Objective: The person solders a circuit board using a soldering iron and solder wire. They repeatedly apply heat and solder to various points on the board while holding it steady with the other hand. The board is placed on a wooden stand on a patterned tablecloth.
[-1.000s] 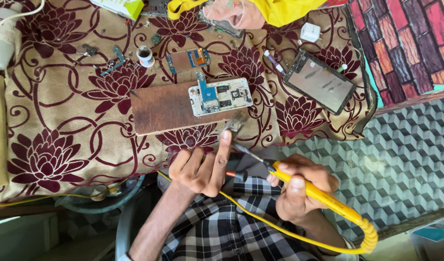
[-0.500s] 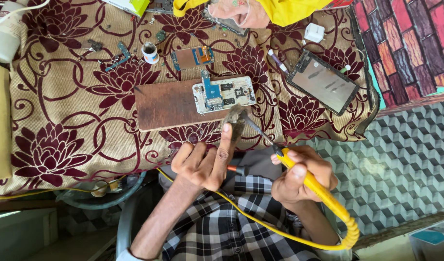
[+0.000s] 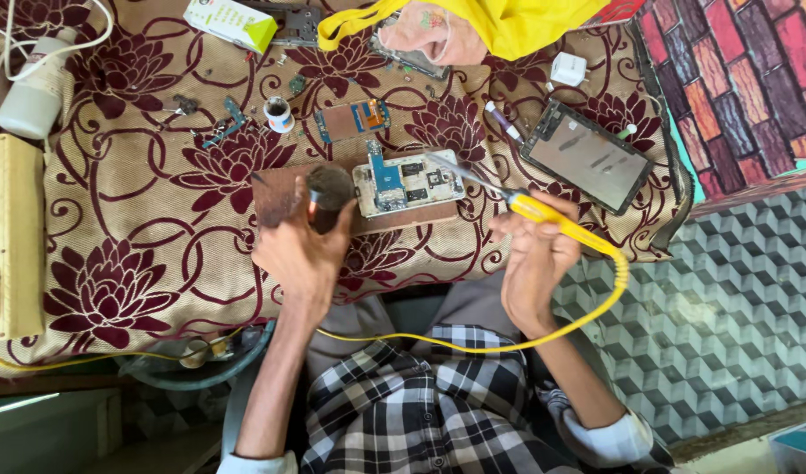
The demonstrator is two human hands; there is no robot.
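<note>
From the head view, the right hand (image 3: pixel 534 254) gripped the yellow iron (image 3: pixel 561 224), its tip over the board (image 3: pixel 407 183), while the left hand (image 3: pixel 302 246) clasped a dark tool (image 3: pixel 328 197) just left of it; a slip might scorch chips, and the small pot (image 3: pixel 278 112) above-left showed nothing legible inside.

Both of my hands raised from my lap, forearms reaching forward and apart.

My left hand (image 3: pixel 299 250) is curled, back toward the camera, fingers closed around something dark at the fingertips, the wrist straight on a bare forearm. My right hand (image 3: pixel 533 253) grips in a pen-like hold, thumb and fingers pinched closed, wrist bent slightly inward. Each forearm ends in a rolled cuff near the lower edge of the view.
</note>
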